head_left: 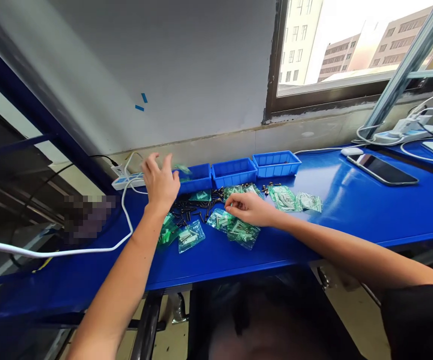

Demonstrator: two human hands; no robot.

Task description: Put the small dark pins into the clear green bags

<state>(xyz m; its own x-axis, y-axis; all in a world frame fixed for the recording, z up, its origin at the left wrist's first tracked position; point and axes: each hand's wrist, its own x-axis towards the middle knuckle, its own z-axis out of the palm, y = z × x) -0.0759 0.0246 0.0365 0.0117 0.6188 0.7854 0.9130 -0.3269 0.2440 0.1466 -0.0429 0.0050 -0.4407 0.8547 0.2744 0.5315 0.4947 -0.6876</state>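
Note:
My left hand [160,182] is raised at the left end of the blue bins, its fingers apart. Just right of its fingertips is a blurred green plastic bag [182,170], over the left blue bin [197,185]; I see no clear grip on it. My right hand [249,208] has its fingers curled together above the small green bags; whatever lies in them is hidden. Beneath it are a clear green bag of pale pieces [243,233] and another bag [220,220]. Dark screws [190,210] lie loose between the hands. Nearer me sits one more small bag [191,236].
Behind are a middle blue bin [234,172] and a right blue bin [276,165]. More filled bags [284,198] lie to the right. A phone [383,168] rests farther right. A white cable [126,220] runs across the left side from a power strip [128,181].

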